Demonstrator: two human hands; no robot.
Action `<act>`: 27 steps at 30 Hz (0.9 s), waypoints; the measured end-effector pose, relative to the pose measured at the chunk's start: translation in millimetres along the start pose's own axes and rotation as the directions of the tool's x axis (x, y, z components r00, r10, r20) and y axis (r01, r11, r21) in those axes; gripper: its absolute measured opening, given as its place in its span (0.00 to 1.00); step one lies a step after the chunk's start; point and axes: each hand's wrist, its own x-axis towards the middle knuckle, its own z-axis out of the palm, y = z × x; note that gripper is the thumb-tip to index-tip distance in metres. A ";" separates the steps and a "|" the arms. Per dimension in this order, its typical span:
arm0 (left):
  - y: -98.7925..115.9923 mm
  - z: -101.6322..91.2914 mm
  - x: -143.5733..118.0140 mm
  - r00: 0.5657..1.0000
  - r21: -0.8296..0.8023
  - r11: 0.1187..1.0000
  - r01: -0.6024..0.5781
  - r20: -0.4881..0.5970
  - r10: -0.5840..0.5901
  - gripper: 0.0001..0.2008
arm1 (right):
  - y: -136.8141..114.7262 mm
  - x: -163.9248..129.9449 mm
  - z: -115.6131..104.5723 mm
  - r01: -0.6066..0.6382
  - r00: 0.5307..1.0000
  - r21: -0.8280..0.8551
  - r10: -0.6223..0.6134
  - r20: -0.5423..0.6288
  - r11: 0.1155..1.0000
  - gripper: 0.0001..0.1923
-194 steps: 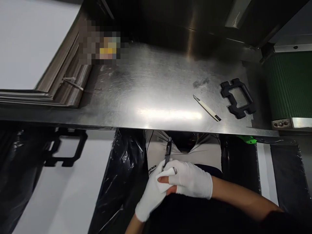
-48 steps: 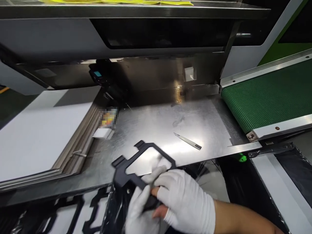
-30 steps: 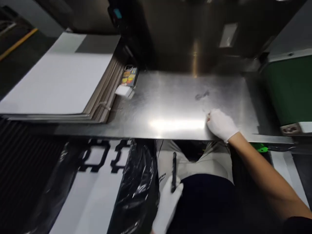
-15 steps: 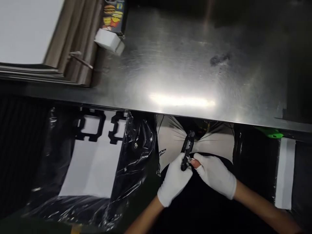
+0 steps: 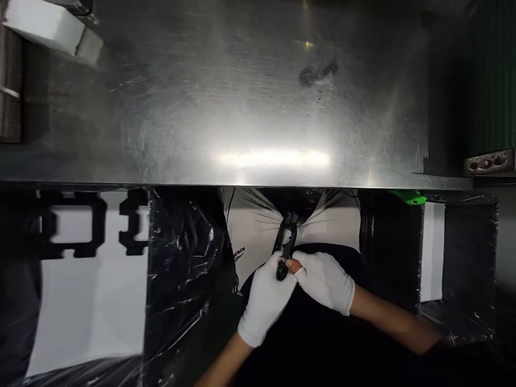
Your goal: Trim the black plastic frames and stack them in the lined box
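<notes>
Fingers of both gloved hands (image 5: 296, 279) pinch what looks like a black frame (image 5: 285, 251) below the table edge (image 5: 161, 180).

Right hand (image 5: 327, 280), a second ago out on steel table (image 5: 258, 107) at right of frame, now back below table edge at lower centre, touching left hand (image 5: 266, 298). Both white-gloved hands pinch black frame part (image 5: 286, 251), seen edge-on and upright; a second ago left hand held it alone. White-handled knife and flat black frame, earlier lying on table at right, gone from it. View now tilted steeply down: white box (image 5: 52, 29) pushed to upper left corner.
</notes>
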 end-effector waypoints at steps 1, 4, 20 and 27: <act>0.1 0.4 0.1 1.000 -0.006 1.000 0.003 0.000 -0.003 0.12 | -0.4 0.1 -0.3 -0.010 1.000 0.020 0.010 0.006 1.000 0.20; 0.6 1.2 0.9 1.000 -0.022 1.000 0.022 -0.014 -0.022 0.14 | -3.7 -0.3 -2.0 -0.052 0.998 0.058 0.050 0.026 0.997 0.20; 15.7 -12.2 2.0 0.997 -0.129 0.991 0.031 0.081 -0.021 0.13 | 16.2 -5.4 -9.5 0.056 0.997 0.107 -0.050 -0.056 0.993 0.20; 10.4 -26.8 2.7 0.983 -0.032 0.999 0.009 0.182 -0.003 0.23 | 40.4 -20.5 -25.0 0.101 0.993 0.228 -0.083 -0.086 0.968 0.28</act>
